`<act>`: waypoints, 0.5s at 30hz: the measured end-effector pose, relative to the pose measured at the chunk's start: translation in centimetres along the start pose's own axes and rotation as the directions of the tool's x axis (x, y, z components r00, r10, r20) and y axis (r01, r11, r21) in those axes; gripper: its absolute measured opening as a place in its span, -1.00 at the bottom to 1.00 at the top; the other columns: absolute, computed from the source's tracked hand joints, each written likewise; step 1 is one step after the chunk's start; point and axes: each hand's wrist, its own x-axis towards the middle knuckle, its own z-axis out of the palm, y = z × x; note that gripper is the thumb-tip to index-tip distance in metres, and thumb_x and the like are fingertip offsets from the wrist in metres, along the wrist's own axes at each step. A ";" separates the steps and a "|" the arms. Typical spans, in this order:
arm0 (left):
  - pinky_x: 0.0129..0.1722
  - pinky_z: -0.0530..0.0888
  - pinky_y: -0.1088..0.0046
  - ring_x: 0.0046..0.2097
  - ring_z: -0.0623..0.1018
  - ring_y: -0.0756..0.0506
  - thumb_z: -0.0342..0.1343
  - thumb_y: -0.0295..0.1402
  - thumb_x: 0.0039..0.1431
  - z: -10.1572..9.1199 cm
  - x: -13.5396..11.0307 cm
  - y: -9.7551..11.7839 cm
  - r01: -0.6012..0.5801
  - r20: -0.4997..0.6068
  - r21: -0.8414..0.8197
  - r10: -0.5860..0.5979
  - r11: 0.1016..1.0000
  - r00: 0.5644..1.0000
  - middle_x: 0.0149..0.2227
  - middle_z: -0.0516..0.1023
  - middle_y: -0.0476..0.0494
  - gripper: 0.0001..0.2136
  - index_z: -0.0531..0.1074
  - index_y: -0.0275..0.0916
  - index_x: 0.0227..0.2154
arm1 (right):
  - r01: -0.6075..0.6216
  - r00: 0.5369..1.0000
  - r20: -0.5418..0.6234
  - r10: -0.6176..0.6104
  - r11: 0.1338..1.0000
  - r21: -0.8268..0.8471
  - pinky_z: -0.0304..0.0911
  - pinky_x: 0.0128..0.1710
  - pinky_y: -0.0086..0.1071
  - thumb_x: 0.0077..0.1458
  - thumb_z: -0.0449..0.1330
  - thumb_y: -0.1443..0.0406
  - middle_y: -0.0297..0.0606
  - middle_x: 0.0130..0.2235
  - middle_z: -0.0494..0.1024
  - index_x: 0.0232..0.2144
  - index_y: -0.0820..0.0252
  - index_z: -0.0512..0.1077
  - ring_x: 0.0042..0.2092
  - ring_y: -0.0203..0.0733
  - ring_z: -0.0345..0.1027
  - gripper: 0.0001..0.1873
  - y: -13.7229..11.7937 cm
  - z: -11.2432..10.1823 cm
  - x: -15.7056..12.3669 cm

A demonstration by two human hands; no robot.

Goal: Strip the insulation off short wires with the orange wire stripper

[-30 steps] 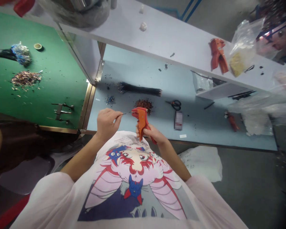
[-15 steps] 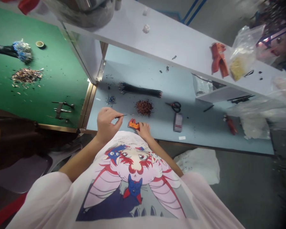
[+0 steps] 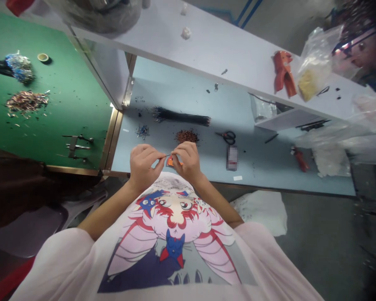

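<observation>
Between my two hands runs a thin dark wire (image 3: 168, 156). My left hand (image 3: 146, 165) pinches it between thumb and fingertips, and the fingertips of my right hand (image 3: 188, 161) are closed on its other end. Under the right hand, partly hidden, an orange wire stripper (image 3: 170, 161) lies on the blue table mat. Just beyond the hands is a heap of copper-brown scraps (image 3: 187, 136). Farther back lies a long bundle of black wires (image 3: 181, 116) with bare ends, and a small pile of blue and silver bits (image 3: 142, 132) sits to the left.
Black-handled scissors (image 3: 228, 137) and a blurred-out rectangular object (image 3: 232, 158) lie to the right. A white shelf (image 3: 207, 54) crosses above the table, bearing an orange tool (image 3: 284, 74) and plastic bags. A red-handled tool (image 3: 300, 160) rests at far right. On the left is a green table (image 3: 90, 88).
My right hand has left the orange wire stripper on the mat and come up to the wire, gripping its free end. The left hand still holds the wire. The view has shifted slightly.
</observation>
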 end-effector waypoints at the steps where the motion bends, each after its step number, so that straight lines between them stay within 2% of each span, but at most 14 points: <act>1: -0.16 0.26 0.26 -0.25 0.44 -0.11 0.10 -0.38 0.08 0.0 -0.1 -0.1 -0.008 0.027 0.018 0.008 1.000 1.000 -0.44 0.54 -0.05 -0.93 0.47 -0.18 -0.46 | 0.024 1.000 -0.009 -0.024 0.999 -0.034 0.10 -0.06 -0.10 0.05 0.08 0.38 -0.19 -0.27 0.41 -0.35 0.10 0.34 -0.12 -0.07 0.21 -0.90 0.2 0.4 -0.1; 4: -0.17 0.23 0.25 -0.21 0.43 -0.14 0.08 -0.39 0.10 0.0 -0.6 -1.0 -0.039 0.121 0.091 0.028 0.995 0.992 -0.47 0.51 -0.06 -0.90 0.46 -0.18 -0.48 | 0.070 0.997 -0.002 -0.071 0.991 -0.118 0.12 -0.12 -0.16 -0.04 0.09 0.42 -0.22 -0.34 0.39 -0.48 0.15 0.29 -0.17 -0.10 0.21 -0.92 1.3 1.3 -0.7; 8: -0.21 0.23 0.27 -0.23 0.41 -0.14 0.06 -0.42 0.09 0.2 -1.5 -1.9 -0.049 0.208 0.149 0.017 0.988 0.978 -0.48 0.48 -0.08 -0.87 0.43 -0.21 -0.53 | 0.054 0.997 0.059 -0.044 0.983 -0.175 0.09 -0.16 -0.21 -0.10 0.08 0.42 -0.24 -0.38 0.37 -0.53 0.16 0.24 -0.21 -0.12 0.19 -0.91 2.3 1.9 -1.6; 13: -0.24 0.23 0.30 -0.26 0.40 -0.14 0.07 -0.42 0.08 1.0 -2.2 -2.0 -0.056 0.255 0.146 0.017 0.988 0.967 -0.48 0.47 -0.09 -0.88 0.41 -0.22 -0.54 | 0.081 0.992 0.113 -0.059 0.976 -0.202 0.07 -0.19 -0.25 -0.13 0.08 0.42 -0.25 -0.40 0.37 -0.54 0.16 0.21 -0.24 -0.13 0.19 -0.90 2.6 2.5 -2.3; 15: -0.26 0.23 0.32 -0.29 0.39 -0.13 0.07 -0.44 0.07 0.5 -2.4 -3.5 -0.032 0.236 0.137 -0.001 0.990 0.972 -0.50 0.45 -0.10 -0.87 0.40 -0.23 -0.57 | 0.083 0.994 0.094 -0.063 0.972 -0.221 0.08 -0.24 -0.27 -0.19 0.08 0.42 -0.27 -0.46 0.33 -0.58 0.15 0.18 -0.30 -0.15 0.19 -0.88 3.6 1.8 -2.7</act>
